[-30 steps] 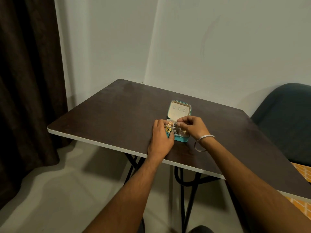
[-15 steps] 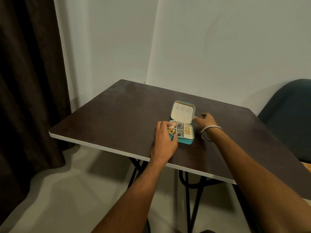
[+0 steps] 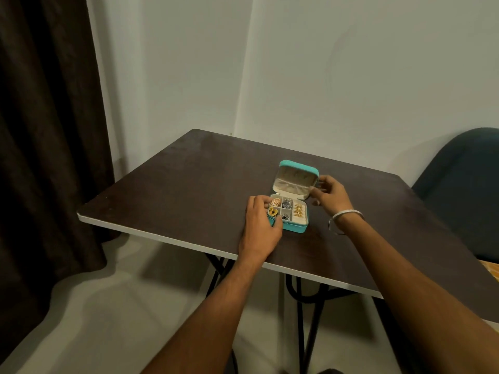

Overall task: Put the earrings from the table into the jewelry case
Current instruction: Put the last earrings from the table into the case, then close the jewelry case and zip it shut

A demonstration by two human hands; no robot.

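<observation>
The left hand (image 3: 260,225) is pressing flat against the teal, rounded-square jewelry case (image 3: 290,211) on the dark table (image 3: 175,190). The right hand (image 3: 330,195) is pinching the case's raised lid (image 3: 295,179). Earrings (image 3: 298,210) are lying inside, between both hands; no writing is legible.

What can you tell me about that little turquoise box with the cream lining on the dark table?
The small turquoise jewelry case sits open on the dark brown table, near its front edge. It looks fabric-covered, with rounded corners and a cream lining. Its hinged lid stands tilted up at the back. The base is split into small compartments holding gold and dark earrings. The left hand rests against the base's left side; the right hand touches the lid's right edge.
</observation>
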